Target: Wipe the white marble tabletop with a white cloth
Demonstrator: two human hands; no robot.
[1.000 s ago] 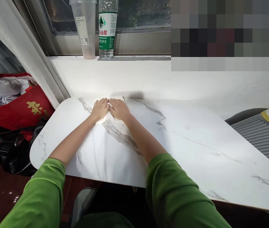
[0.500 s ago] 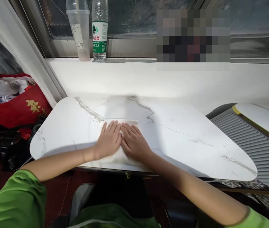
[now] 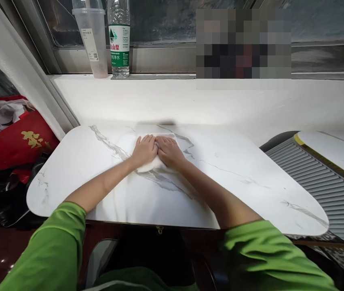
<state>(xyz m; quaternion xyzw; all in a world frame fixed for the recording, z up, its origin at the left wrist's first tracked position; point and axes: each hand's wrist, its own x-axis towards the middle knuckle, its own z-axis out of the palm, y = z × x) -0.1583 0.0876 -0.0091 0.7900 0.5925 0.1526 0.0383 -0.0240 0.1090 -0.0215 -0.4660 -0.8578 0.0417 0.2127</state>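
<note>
I have one white cloth (image 3: 149, 166) lying flat on the marbled worktop (image 3: 250, 194), left of its middle and toward the wall side, beneath both hands. My left grip (image 3: 144, 150) and my right grip (image 3: 169, 150) lie side by side on top of it, touching or nearly so at the thumbs. Neither is clamped: the fingers are spread out over the cloth, palms down, pointing away from me.

I judge the cloth light and soft, with no stiffness of its own, so it should crease or bunch if I push from one edge only. It does not look fragile. Whether it is damp I cannot tell; on such a smooth surface I expect it to slide easily under even pressure. The best hold seems to be flat palms across its middle; for lifting, I would pinch the loose near edge or a corner.

Counting: one cloth, two hands, two green sleeves (image 3: 47, 246). On the sill stand one clear plastic cup (image 3: 90, 44) and, just beside it, one water bottle (image 3: 119, 48), each with a label. At the left, beyond the worktop, I count one red bag (image 3: 11, 145); at the right, one second marbled surface (image 3: 335, 151) past a grey ribbed panel (image 3: 317, 194).
</note>
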